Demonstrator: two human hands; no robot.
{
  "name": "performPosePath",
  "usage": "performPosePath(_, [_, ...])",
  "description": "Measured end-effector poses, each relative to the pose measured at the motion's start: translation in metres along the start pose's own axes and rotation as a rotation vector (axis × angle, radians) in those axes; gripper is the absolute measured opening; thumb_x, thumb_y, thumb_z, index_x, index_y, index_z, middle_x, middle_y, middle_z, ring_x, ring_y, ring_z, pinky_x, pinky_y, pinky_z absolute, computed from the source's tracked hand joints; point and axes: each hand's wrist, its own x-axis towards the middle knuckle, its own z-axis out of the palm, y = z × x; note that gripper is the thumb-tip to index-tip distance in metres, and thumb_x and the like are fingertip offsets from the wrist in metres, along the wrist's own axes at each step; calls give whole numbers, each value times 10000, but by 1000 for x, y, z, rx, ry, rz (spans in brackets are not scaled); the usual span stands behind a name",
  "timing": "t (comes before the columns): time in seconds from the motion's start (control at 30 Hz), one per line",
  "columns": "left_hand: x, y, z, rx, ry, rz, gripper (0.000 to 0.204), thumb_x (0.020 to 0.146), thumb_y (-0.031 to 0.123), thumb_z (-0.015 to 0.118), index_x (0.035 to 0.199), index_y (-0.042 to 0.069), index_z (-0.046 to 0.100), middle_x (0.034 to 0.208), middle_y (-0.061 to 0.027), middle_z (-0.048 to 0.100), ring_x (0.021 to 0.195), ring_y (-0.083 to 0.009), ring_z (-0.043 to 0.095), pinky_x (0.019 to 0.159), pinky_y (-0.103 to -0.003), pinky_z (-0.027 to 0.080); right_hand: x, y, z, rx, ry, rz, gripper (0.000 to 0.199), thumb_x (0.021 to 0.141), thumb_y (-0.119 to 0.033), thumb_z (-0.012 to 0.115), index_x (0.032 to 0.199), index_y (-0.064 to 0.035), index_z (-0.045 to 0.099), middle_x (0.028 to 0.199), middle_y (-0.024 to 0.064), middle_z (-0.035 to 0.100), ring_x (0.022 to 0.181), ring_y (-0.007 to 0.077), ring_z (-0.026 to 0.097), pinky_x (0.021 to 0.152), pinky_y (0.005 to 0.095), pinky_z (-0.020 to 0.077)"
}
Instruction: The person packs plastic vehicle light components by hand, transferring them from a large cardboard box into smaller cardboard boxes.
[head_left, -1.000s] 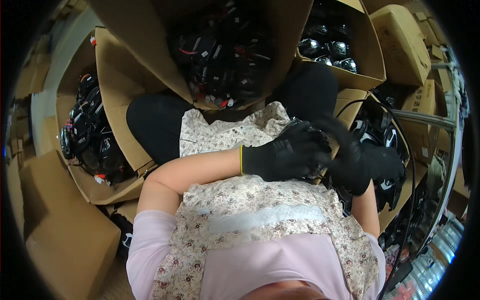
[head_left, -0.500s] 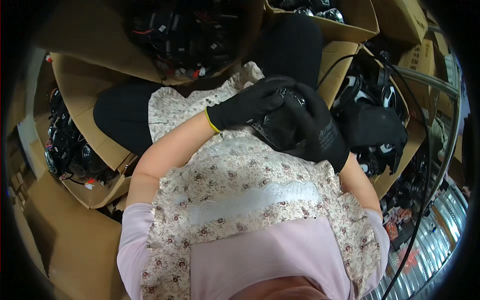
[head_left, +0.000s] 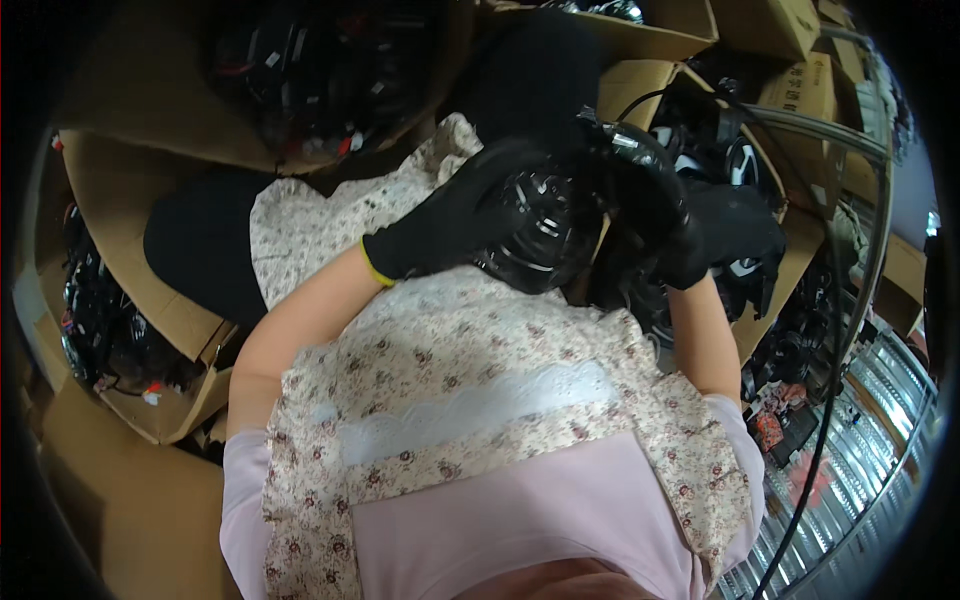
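Both my hands wear black gloves, and they work above my lap over a floral apron [head_left: 470,390]. My left hand [head_left: 440,220], its cuff edged in yellow, is closed on the side of a glossy black domed part [head_left: 545,230]. Beside it, my right hand [head_left: 675,250] grips a curved, shiny black piece [head_left: 645,160] that is tilted upward. Whether the two pieces are joined cannot be made out. The right fingers are mostly hidden in dark shadow and behind the curved piece.
At the left, a cardboard box [head_left: 165,415] holds several black parts with wires. Another box [head_left: 150,150] with dark parts stands ahead. To the right are black-and-white parts [head_left: 740,160], a hanging black cable [head_left: 835,330] and a metal rail [head_left: 820,128].
My right hand has moved away from my left and now lifts the curved piece at the right. The domed part's shiny face has come into sight. The view has shifted slightly.
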Motion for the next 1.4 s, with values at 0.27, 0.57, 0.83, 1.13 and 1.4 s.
performPosePath(0.27, [0, 13, -2, -121, -28, -26, 649, 902, 179, 672, 1449, 14, 365, 1470, -138, 408, 1367, -231, 392, 1137, -371, 316, 62, -23, 21, -1, -110, -79, 1038, 699, -537, 804, 1473, -24, 341, 1456, 133, 434, 1345, 258, 429, 1129, 390, 341])
performPosePath(0.57, [-1, 30, -1, -140, 27, -146, 606, 847, 59, 681, 1398, 25, 431, 1371, -139, 517, 1262, -210, 494, 1081, -358, 401, 112, -39, 65, -545, -151, -314, 953, 604, -151, 828, 1445, -71, 388, 1408, 126, 445, 1328, 282, 416, 1121, 386, 329])
performPosePath(0.83, [-19, 35, -35, -959, 428, 30, 475, 958, 119, 560, 1407, 23, 435, 1340, -91, 548, 1181, -168, 553, 1018, -347, 446, 154, -27, 91, -410, -237, -77, 815, 660, 19, 770, 1408, -63, 457, 1288, 135, 574, 995, 225, 625, 891, 357, 500])
performPosePath(1.13, [-6, -13, -150, 186, 848, 43, 296, 979, 261, 562, 1174, 52, 643, 1067, -50, 682, 972, -146, 626, 881, -310, 487, 191, 2, 85, -637, -25, -269, 269, 955, -276, 605, 1059, -29, 619, 980, 23, 646, 866, 115, 599, 797, 274, 475])
performPosePath(1.4, [6, -53, -279, 1805, 1071, 272, 403, 903, 309, 564, 1227, 77, 619, 1143, -166, 649, 1036, -330, 620, 921, -473, 455, 195, 19, 104, 77, -183, 13, 218, 914, -97, 639, 1109, -21, 576, 1024, 49, 640, 915, 127, 603, 869, 288, 486])
